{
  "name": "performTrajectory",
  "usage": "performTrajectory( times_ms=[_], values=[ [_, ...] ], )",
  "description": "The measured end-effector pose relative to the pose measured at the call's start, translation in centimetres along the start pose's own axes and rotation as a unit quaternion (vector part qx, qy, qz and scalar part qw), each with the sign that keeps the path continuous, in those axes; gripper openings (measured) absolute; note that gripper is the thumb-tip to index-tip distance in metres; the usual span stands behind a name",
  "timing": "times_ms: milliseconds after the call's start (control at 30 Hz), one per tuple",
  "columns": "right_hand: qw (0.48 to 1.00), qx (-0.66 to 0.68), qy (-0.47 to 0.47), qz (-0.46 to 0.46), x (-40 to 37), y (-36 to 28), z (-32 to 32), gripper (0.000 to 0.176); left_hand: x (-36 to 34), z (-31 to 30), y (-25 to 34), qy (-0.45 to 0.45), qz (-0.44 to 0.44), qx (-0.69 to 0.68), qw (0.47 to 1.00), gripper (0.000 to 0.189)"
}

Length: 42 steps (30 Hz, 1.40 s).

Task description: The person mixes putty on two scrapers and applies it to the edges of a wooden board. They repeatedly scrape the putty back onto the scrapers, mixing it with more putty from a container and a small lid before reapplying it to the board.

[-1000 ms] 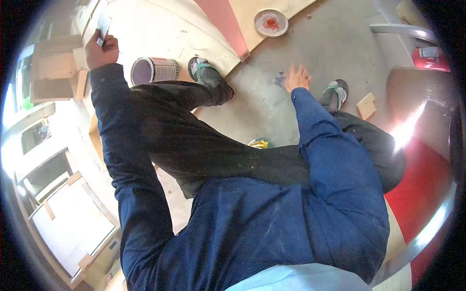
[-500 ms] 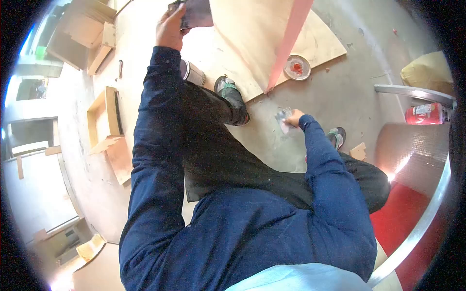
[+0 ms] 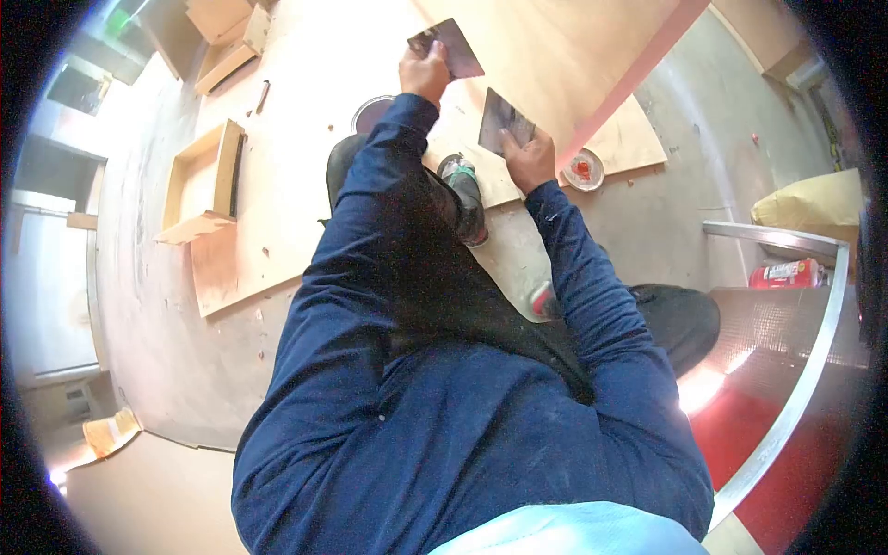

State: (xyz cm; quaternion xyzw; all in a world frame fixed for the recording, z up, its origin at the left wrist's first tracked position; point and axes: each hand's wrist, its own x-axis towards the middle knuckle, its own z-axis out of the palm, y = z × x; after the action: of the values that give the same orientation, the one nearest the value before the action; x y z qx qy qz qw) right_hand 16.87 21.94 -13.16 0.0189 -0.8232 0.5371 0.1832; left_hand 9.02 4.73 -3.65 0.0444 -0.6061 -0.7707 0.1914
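Observation:
My left hand [image 3: 425, 72] is closed around a dark, flat putty scraper [image 3: 460, 51], its blade pointing up and right over the pale wooden board. My right hand [image 3: 531, 161] grips a second putty scraper [image 3: 499, 120], blade tilted up and left, just below and right of the first. The two blades are apart. Close to the right hand, a round dish [image 3: 590, 183] with red-orange paste lies by the pink edge of a large wooden panel [image 3: 564, 55]. A round can [image 3: 374, 115] stands partly hidden behind my left forearm.
To the left, an open wooden drawer box [image 3: 199, 180] lies on a plywood sheet [image 3: 222, 277], with more wooden boxes [image 3: 231, 55] beyond. On the right are a metal frame [image 3: 777, 239], a red container [image 3: 786, 275] and a yellowish sack [image 3: 809, 199].
My right hand has risen from low over the floor to beside the panel, nearer my left hand. The left hand and its scraper appear farther right, and the whole view has shifted.

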Motion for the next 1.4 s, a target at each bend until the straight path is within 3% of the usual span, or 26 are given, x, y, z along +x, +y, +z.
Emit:
performTrajectory(
  times_ms=[67, 133, 167, 200, 267, 300, 333, 400, 500, 600, 633, 667, 733, 767, 833, 867, 933, 967, 1067, 1100, 1167, 1200, 1267, 1333, 1367, 1400],
  values=[
    [0.998, 0.061, -0.01, -0.019, -0.4, -3.7, -0.1, 0.025, -2.0, 0.0, 0.0, -0.001, 0.114, 0.044, 0.992, 0.024],
    [0.997, -0.007, 0.068, -0.045, -0.9, -6.6, 0.0, 0.025, -2.1, -0.8, -2.7, 0.02, 0.103, 0.035, 0.994, 0.026],
    [0.992, 0.045, 0.038, -0.107, -1.5, -8.2, -0.4, 0.03, -3.2, -1.0, -3.0, 0.042, 0.107, 0.037, 0.993, 0.025],
    [0.992, 0.05, 0.028, -0.111, -2.0, -8.1, 0.4, 0.03, -4.6, -1.2, -3.2, 0.065, 0.109, 0.039, 0.991, 0.025],
    [0.972, 0.097, 0.006, -0.215, -3.6, -7.2, 2.0, 0.039, -7.4, -0.8, -3.3, 0.133, 0.175, 0.022, 0.975, 0.023],
    [0.976, 0.063, -0.052, -0.201, -4.5, -7.0, 2.0, 0.046, -8.7, -0.8, -3.5, 0.138, 0.154, -0.003, 0.978, 0.022],
    [0.972, 0.054, -0.026, -0.227, -5.2, -6.2, 2.6, 0.048, -9.5, -1.1, -4.2, 0.141, 0.134, -0.028, 0.98, 0.021],
    [0.979, 0.036, -0.042, -0.195, -6.1, -5.2, 3.0, 0.052, -10.5, -2.1, -4.8, 0.174, 0.145, 0.046, 0.973, 0.018],
    [0.984, 0.052, -0.112, -0.127, -6.5, -4.9, 2.5, 0.05, -13.4, -2.8, -2.6, 0.152, 0.04, 0.001, 0.988, 0.02],
    [0.981, -0.023, -0.105, -0.158, -6.5, -0.5, 5.1, 0.049, -12.9, -5.6, -6.1, 0.177, 0.04, 0.016, 0.983, 0.024],
    [0.988, -0.038, -0.076, -0.13, -6.1, 1.4, 5.7, 0.048, -14.2, -5.2, -4.4, 0.136, 0.029, 0.031, 0.99, 0.026],
    [0.984, -0.014, -0.069, -0.162, -6.0, 4.4, 6.1, 0.05, -14.0, -5.7, -5.3, 0.138, 0.024, 0.033, 0.99, 0.026],
    [0.991, -0.065, -0.114, -0.014, -5.8, 2.5, 4.6, 0.049, -12.6, -7.1, -7.9, 0.117, 0.074, 0.053, 0.989, 0.027],
    [0.991, -0.065, -0.116, -0.009, -5.9, 1.2, 4.5, 0.049, -12.1, -7.0, -7.1, 0.158, 0.047, 0.095, 0.982, 0.029],
    [0.982, -0.038, -0.073, -0.173, -6.2, -1.3, 4.7, 0.054, -10.9, -7.4, -7.7, 0.174, 0.028, 0.076, 0.981, 0.03],
    [0.982, -0.043, -0.073, -0.167, -6.7, -2.5, 4.6, 0.054, -10.4, -7.5, -8.1, 0.189, 0.012, 0.054, 0.98, 0.032],
    [0.985, -0.01, -0.166, -0.043, -7.4, -3.7, 4.3, 0.061, -9.8, -7.6, -9.2, 0.156, 0.031, 0.114, 0.981, 0.034],
    [0.969, -0.063, -0.099, -0.22, -7.9, -1.5, 4.7, 0.066, -9.7, -7.7, -9.7, 0.125, 0.055, 0.177, 0.975, 0.036],
    [0.971, -0.069, -0.142, -0.178, -7.1, -2.5, 3.6, 0.067, -9.0, -8.4, -10.0, 0.075, 0.023, 0.23, 0.97, 0.038],
    [0.971, -0.076, -0.145, -0.175, -6.8, -2.5, 3.4, 0.067, -8.9, -8.4, -9.3, 0.036, -0.034, 0.212, 0.976, 0.04],
    [0.984, -0.012, -0.179, 0.021, -5.8, -2.3, 3.6, 0.063, -9.4, -9.0, -10.7, -0.013, -0.023, 0.203, 0.979, 0.038],
    [0.983, -0.014, -0.179, 0.022, -4.7, 0.0, 4.2, 0.063, -9.6, -9.2, -11.3, -0.061, -0.006, 0.199, 0.978, 0.037],
    [0.986, -0.132, -0.101, 0.026, -2.5, 6.5, 4.1, 0.057, -11.7, -8.3, -10.0, -0.111, -0.121, 0.031, 0.986, 0.032],
    [0.96, -0.159, -0.132, 0.191, -0.1, 5.5, 1.2, 0.049, -11.3, -7.8, -7.2, -0.071, -0.216, -0.003, 0.974, 0.032],
    [0.96, -0.156, -0.14, 0.187, -0.1, 4.5, 1.5, 0.049, -10.8, -7.6, -6.0, 0.001, -0.305, -0.095, 0.948, 0.028],
    [0.984, -0.139, -0.067, 0.087, -0.7, 3.4, 1.6, 0.046, -10.3, -7.8, -5.4, 0.075, -0.385, -0.185, 0.901, 0.027]
  ],
)
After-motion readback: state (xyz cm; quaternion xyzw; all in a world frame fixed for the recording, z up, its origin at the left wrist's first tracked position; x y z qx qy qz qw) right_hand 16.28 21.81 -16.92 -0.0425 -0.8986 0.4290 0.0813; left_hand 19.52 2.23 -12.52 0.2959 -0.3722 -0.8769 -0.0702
